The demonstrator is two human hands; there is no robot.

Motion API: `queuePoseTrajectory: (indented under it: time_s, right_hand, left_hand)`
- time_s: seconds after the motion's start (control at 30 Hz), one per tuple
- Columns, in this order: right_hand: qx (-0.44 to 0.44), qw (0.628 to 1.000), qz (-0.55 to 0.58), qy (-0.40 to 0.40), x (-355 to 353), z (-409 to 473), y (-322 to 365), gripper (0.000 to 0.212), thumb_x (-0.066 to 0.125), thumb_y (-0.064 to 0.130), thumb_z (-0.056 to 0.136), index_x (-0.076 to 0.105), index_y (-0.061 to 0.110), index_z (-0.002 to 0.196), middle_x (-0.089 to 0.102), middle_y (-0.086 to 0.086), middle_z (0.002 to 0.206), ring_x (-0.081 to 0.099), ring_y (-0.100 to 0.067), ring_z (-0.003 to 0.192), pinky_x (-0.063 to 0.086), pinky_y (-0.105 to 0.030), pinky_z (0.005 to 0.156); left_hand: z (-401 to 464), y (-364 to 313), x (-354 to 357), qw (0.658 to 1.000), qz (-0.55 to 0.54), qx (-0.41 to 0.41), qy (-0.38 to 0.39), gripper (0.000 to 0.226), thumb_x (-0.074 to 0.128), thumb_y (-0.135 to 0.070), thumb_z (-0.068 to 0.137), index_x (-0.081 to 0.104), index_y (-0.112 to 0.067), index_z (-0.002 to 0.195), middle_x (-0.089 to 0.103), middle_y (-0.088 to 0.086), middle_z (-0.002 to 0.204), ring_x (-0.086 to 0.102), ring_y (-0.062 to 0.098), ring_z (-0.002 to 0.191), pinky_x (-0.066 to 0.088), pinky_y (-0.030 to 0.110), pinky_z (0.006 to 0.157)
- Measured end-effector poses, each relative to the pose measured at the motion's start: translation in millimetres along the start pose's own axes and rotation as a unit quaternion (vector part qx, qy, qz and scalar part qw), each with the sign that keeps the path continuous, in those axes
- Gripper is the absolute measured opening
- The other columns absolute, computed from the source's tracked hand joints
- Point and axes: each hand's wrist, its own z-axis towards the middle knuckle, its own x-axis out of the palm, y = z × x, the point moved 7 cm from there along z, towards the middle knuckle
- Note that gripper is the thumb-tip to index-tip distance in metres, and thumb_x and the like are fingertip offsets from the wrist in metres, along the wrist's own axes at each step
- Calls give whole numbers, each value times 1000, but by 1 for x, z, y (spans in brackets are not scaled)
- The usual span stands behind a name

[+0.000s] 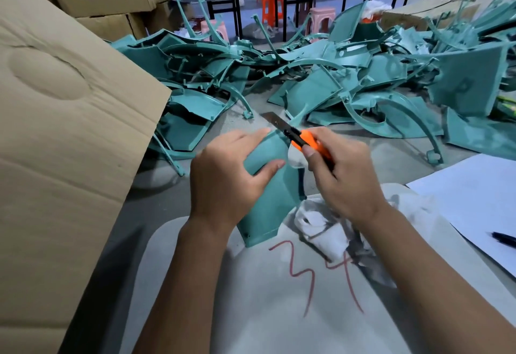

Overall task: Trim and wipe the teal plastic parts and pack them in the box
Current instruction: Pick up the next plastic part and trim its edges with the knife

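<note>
Fingers of the left hand (223,174) are curled round the upper end of one teal part (268,186), thumb pressed across its face, while the right hand (343,174) is wrapped round an orange utility knife (304,141) with the blade out, sitting right at the part's top edge. The part stands tilted over a pale lap tray (251,297), lower end resting on it, next to a crumpled white rag (321,228).

Handling-wise, it looks like thin moulded plastic, so I'd guess light, fairly stiff but with some flex, and a bit slick. Gripping close to the edge being trimmed seems smart so it doesn't chatter under the blade, fingers kept behind the cut.

Counts: one part in hand, one knife, one rag, one open cardboard box (69,130) at left. The pile of teal parts (321,79) is too tangled to count, probably dozens.
</note>
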Motion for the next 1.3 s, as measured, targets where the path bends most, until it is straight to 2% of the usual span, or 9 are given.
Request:
queuePoseTrajectory:
  time_s: [0.13,0.23,0.3,0.43,0.6,0.8,0.9,0.97,1.3]
  right_hand:
    - [126,988,-83,14,-2,-1,-38,11,61,21,103,69,15,107,54,14,62,48,-5,47,30,-20,47]
    - [188,978,-92,12,-7,-7,-53,10,61,16,102,71,16,103,53,13,59,57,8,53,36,-10,41]
    - [199,975,-95,-3,-8,-7,-54,9,61,16,102,69,17,99,52,13,57,56,7,53,35,-10,43]
    - [189,978,-67,-50,-12,-4,-52,10,58,22,103,67,21,98,61,4,63,54,-13,52,40,-34,50]
    - [147,986,-16,-78,-11,-3,-39,12,55,21,105,65,17,102,65,1,66,57,-14,55,43,-31,51]
    - [77,997,25,-20,0,-4,-22,23,51,28,106,63,13,94,63,0,67,58,-19,56,46,-43,53]
    - [64,997,25,30,11,-5,-17,24,51,28,105,61,10,92,63,0,68,55,-19,58,43,-43,56]
    - [67,997,30,36,12,-5,-18,25,50,27,106,60,9,91,62,0,68,54,-18,58,42,-42,56]
    - [-10,997,31,70,16,-4,12,24,48,29,108,55,13,91,56,2,66,51,-20,57,40,-42,56]
  left_hand:
    - [-4,35,8,979,-134,-146,46,51,87,-21,72,75,-14,121,75,-3,106,71,21,98,58,37,87]
    - [-30,59,28,798,-467,-288,249,69,79,8,66,67,-9,132,73,10,123,70,28,112,60,38,91]
    - [-42,53,32,751,-490,-286,338,73,76,16,66,65,-10,133,72,17,123,71,31,108,61,37,88]
    - [-26,68,25,802,-472,-352,101,47,77,12,68,67,-13,106,78,13,98,74,26,79,63,33,65]
    - [-21,84,15,730,-570,-335,-172,24,71,-4,85,72,-17,105,77,2,100,72,21,96,59,40,88]
    - [-19,60,40,911,-297,-270,-93,25,61,-18,102,72,-6,122,75,0,114,68,4,107,55,30,99]
    - [-21,53,51,934,-244,-255,-53,19,68,-25,96,76,-14,110,74,-14,89,70,4,83,50,19,75]
    - [-24,53,48,960,-140,-233,-61,23,68,-28,96,75,-9,106,73,-1,76,65,18,72,43,24,63]
    - [-19,19,32,991,16,-104,-79,19,60,-18,100,57,-11,82,55,2,72,46,23,63,29,36,56]
